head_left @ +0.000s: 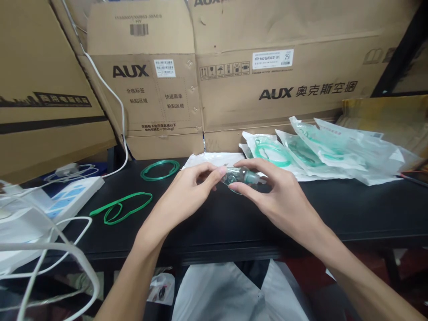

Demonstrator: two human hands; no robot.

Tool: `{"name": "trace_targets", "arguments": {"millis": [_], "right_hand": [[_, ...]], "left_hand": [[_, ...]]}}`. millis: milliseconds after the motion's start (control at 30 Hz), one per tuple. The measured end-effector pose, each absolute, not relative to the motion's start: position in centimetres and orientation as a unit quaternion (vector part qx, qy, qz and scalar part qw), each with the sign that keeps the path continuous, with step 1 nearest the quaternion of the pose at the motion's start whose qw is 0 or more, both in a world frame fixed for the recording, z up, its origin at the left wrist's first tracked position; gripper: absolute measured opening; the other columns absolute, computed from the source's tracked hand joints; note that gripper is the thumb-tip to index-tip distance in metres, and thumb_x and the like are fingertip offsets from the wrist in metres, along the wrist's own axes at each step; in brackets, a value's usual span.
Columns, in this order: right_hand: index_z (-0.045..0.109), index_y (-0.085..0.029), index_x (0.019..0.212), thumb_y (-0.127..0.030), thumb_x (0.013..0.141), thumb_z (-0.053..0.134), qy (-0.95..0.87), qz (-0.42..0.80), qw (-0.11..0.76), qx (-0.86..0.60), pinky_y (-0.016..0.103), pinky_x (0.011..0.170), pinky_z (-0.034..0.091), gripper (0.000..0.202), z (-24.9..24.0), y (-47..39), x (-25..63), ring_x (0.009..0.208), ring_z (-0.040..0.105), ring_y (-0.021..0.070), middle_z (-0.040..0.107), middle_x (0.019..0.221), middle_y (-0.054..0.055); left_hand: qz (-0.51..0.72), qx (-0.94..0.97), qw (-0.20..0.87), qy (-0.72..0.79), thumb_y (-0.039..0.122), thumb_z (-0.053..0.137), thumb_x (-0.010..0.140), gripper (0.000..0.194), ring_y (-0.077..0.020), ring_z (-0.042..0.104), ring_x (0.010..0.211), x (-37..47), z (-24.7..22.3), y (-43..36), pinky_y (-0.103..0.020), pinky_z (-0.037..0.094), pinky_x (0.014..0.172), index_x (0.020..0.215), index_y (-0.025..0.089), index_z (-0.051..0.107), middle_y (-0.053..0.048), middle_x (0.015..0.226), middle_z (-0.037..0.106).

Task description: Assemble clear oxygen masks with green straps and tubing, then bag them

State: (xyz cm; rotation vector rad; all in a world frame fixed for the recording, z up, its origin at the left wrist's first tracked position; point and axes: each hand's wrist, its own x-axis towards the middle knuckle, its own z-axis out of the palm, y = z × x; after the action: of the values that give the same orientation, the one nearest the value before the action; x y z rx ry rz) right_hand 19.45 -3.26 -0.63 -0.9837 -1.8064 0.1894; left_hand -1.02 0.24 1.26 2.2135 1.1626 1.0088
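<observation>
Both hands hold a clear plastic piece with a pale green connector [251, 177] above the black table [214, 227]. My left hand [200, 180] pinches its left end between thumb and fingers. Around its right part, the thumb and fingers of my right hand [272, 180] are closed. A white wrapper [214, 158] lies just behind the hands. On the left of the table are a coiled green tube [159, 170] and a loose green strap [129, 215].
Several clear packets with green tubing [314, 147] lie at the back right. Cardboard boxes [230, 98] stand along the rear. White cables [80, 254] and a white power strip [72, 203] occupy the left side.
</observation>
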Motion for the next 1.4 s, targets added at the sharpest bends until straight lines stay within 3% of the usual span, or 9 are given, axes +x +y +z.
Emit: {"name": "trace_targets", "arguments": {"millis": [267,367,500,633,800,1100,1400], "right_hand": [[0.064,-0.026,0.115,-0.028,0.092,0.072,-0.745,-0.019,0.535,-0.399,0.035,0.091,0.052,0.025,-1.0,-3.6,18.7,0.102,0.067,0.0225,0.071,0.112,0.003],[0.065,-0.028,0.115,-0.028,0.091,0.073,-0.731,0.024,0.558,-0.393,0.034,0.095,0.051,0.026,-0.7,-3.9,18.6,0.111,0.064,0.0224,0.069,0.118,0.003],[0.065,-0.029,0.120,-0.044,0.095,0.066,-0.678,0.243,0.591,-0.363,0.033,0.094,0.054,0.029,0.0,-3.9,18.8,0.120,0.063,0.0237,0.069,0.125,0.003],[0.073,-0.025,0.113,-0.046,0.099,0.059,-0.662,0.374,0.561,-0.326,0.035,0.099,0.053,0.029,0.4,-3.6,19.3,0.115,0.066,0.0233,0.072,0.118,0.005],[0.074,-0.025,0.110,-0.034,0.086,0.078,-0.621,0.391,0.604,-0.310,0.032,0.093,0.055,0.025,0.2,-3.5,19.5,0.105,0.067,0.0218,0.073,0.108,0.003],[0.076,-0.023,0.107,-0.020,0.084,0.079,-0.612,0.394,0.619,-0.295,0.031,0.093,0.052,0.023,0.1,-3.8,19.4,0.104,0.066,0.0204,0.074,0.107,0.003],[0.076,-0.022,0.098,-0.020,0.082,0.082,-0.602,0.371,0.639,-0.304,0.033,0.089,0.051,0.018,-0.2,-3.6,19.3,0.101,0.065,0.0204,0.073,0.102,0.002]], "left_hand": [[0.483,0.692,0.424,0.329,0.053,0.059,0.096,0.036,-0.0117,0.049,0.066,1.5,0.9,-0.4,-0.023,0.040,0.059,0.088,0.019,0.066,0.002,0.071,0.051],[0.509,0.696,0.398,0.312,0.051,0.059,0.097,0.033,-0.0111,0.049,0.064,1.7,0.8,-0.5,-0.023,0.042,0.060,0.089,0.019,0.064,0.002,0.071,0.053],[0.532,0.718,0.351,0.278,0.046,0.058,0.099,0.030,-0.0130,0.059,0.075,1.6,1.1,-0.6,-0.025,0.049,0.075,0.087,0.019,0.064,0.000,0.080,0.062],[0.529,0.738,0.331,0.257,0.041,0.062,0.098,0.026,-0.0131,0.064,0.082,1.1,1.2,-0.5,-0.024,0.051,0.080,0.087,0.018,0.067,-0.001,0.089,0.069],[0.519,0.748,0.328,0.252,0.034,0.070,0.093,0.016,-0.0124,0.065,0.080,0.6,1.0,0.0,-0.022,0.053,0.078,0.095,0.019,0.076,0.000,0.091,0.072],[0.522,0.751,0.327,0.235,0.032,0.073,0.091,0.025,-0.0102,0.061,0.072,0.6,0.9,0.0,-0.021,0.053,0.070,0.114,0.025,0.079,-0.003,0.098,0.072],[0.531,0.757,0.295,0.239,0.032,0.072,0.092,0.021,-0.0089,0.059,0.068,1.3,0.7,-0.2,-0.021,0.052,0.066,0.109,0.021,0.080,-0.003,0.098,0.070]]}}
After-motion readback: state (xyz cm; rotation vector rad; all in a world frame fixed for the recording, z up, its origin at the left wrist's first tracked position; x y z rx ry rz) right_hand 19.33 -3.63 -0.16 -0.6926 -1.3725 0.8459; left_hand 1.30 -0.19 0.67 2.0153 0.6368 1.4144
